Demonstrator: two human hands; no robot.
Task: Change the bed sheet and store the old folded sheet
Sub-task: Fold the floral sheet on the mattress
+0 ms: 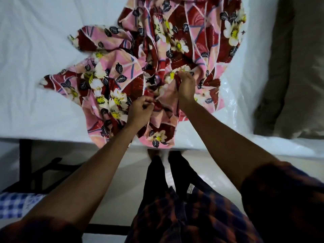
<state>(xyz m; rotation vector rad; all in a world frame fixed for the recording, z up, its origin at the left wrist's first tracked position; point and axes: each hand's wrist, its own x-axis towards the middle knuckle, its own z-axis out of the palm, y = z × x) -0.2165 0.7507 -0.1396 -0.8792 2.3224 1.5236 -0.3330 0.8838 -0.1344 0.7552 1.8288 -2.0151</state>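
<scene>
Across the frame's middle, the flowered sheet (pixel 175 50) is lying bunched on the white mattress (pixel 38 58), left hand (pixel 140 111) and right hand (pixel 186 85) clamping fingers on its cloth; seemingly early, nothing folded or stored.

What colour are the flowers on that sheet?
The flowers on the sheet are white with yellow middles; head view.

Far to your right lies a dull brown pillow (pixel 298 67). At your lower left you'll see a blue-and-white checked cloth (pixel 12 204) — just beside it, a black frame (pixel 25 155) stands on the pale floor (pixel 126 181).
</scene>
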